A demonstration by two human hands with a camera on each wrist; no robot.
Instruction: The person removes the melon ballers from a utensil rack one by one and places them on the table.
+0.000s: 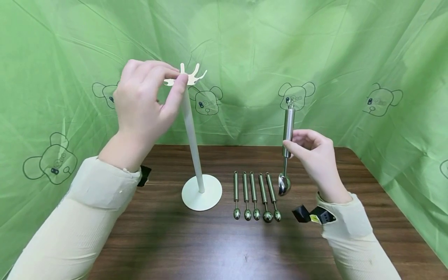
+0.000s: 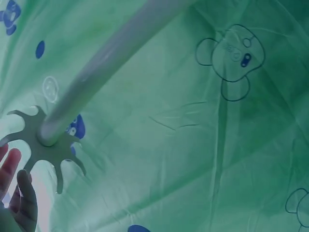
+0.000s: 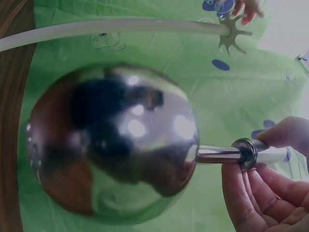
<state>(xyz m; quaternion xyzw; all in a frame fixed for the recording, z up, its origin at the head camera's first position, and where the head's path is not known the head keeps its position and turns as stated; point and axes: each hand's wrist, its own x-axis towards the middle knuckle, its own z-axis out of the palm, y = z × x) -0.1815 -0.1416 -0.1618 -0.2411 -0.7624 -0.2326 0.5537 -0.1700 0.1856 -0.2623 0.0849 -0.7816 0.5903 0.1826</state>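
My left hand (image 1: 143, 93) pinches the top of a white utensil stand (image 1: 193, 136) between thumb and fingers, at the edge of its hooked crown (image 2: 36, 137). The stand rises from a round white base (image 1: 190, 200) on the table. My right hand (image 1: 313, 153) grips the handle of a shiny steel ice cream scoop (image 1: 289, 124) and holds it upright, ring end up and bowl down. Close up in the right wrist view, the scoop's rounded bowl (image 3: 116, 145) fills much of the frame. No utensil hangs on the visible hooks.
Several small steel melon ballers (image 1: 254, 190) lie side by side on the dark wooden table (image 1: 168, 241), right of the stand, their rounded heads toward me. Green cloth (image 1: 245, 39) with bear-face drawings surrounds the table at the back and sides.
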